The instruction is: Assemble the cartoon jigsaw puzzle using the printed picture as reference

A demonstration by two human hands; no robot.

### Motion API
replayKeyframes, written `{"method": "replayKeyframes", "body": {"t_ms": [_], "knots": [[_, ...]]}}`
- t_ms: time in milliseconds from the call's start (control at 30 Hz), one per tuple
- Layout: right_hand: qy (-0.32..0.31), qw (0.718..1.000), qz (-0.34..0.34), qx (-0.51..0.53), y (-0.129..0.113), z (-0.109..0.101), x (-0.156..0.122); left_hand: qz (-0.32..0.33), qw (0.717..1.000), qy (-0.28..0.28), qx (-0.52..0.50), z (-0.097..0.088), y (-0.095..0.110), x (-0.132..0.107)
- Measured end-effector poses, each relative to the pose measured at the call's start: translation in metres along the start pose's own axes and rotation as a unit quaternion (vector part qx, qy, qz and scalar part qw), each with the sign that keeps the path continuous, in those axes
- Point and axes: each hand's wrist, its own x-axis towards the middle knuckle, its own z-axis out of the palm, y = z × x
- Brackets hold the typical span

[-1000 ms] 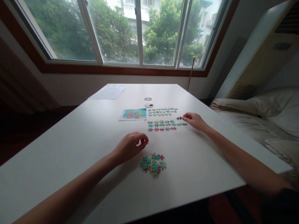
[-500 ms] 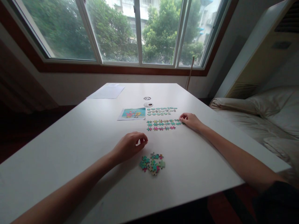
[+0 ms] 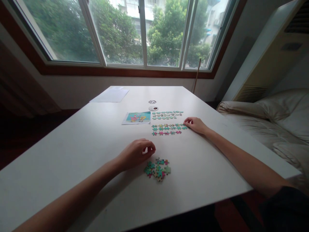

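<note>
My left hand (image 3: 137,152) rests on the white table (image 3: 72,151), fingers curled loosely, just above a small heap of loose puzzle pieces (image 3: 158,169). I see nothing in it. My right hand (image 3: 196,124) is stretched forward, its fingertips pressed at the right end of two rows of laid-out puzzle pieces (image 3: 167,129). Whether a piece is under the fingertips is hidden. A further set of rows of pieces (image 3: 167,115) lies behind. A colourful reference picture (image 3: 137,117) lies to the left of the rows.
A sheet of paper (image 3: 109,95) lies at the table's far left. Two small round objects (image 3: 153,108) sit behind the rows. A large window fills the back wall. A cushioned sofa (image 3: 272,119) stands at the right, beyond the table edge.
My right hand has pulled in leftward to the end of the near rows, and the separate pieces at the right end are no longer apart. My left hand has slid slightly toward the heap.
</note>
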Motion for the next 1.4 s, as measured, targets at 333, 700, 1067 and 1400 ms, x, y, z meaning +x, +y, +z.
{"method": "replayKeyframes", "body": {"t_ms": [333,700,1067,1400], "knots": [[0.021,0.998,-0.046,0.026,-0.03,-0.002,-0.01,0.001,0.997,-0.072,-0.006,0.003,0.015,-0.002],[-0.118,0.952,-0.268,0.091,-0.122,0.011,-0.066,-0.006,0.998,-0.057,0.032,-0.003,0.012,-0.001],[-0.159,0.957,-0.21,0.125,-0.129,0.014,-0.068,-0.006,0.998,-0.057,0.036,-0.002,0.014,0.0],[-0.134,0.951,-0.146,0.236,-0.131,0.009,-0.068,-0.016,1.0,0.015,-0.002,-0.002,0.015,0.001]]}}
